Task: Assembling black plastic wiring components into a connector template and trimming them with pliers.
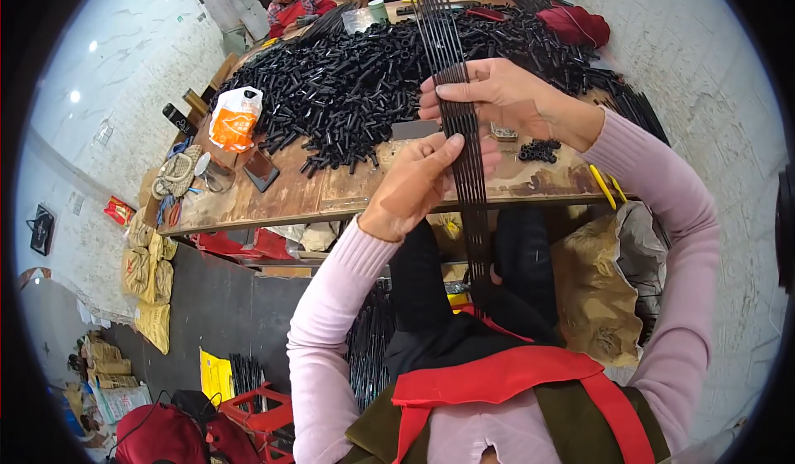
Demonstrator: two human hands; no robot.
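Observation:
A flat, fanned row of several long thin black rods (472, 187) stands between my hands, running from above the table down to my lap. My left hand (418, 178) is closed on the rods lower down, its thumb laid across their front. Higher up, my right hand (490, 91) grips the same row, thumb in front and fingers behind. Past the rods, a big heap of short black tubes (348, 83) covers much of the wooden table (290, 203). A small cluster of black rings (539, 150) and a small metal piece (503, 133) lie beside my right wrist.
Yellow-handled pliers (603, 187) lie at the table's right edge. To the left are a phone (261, 171), a metal mug (214, 173) and a white-orange plastic bag (236, 120). A co-worker (291, 4) sits at the far left. A paper sack (596, 278) stands below right.

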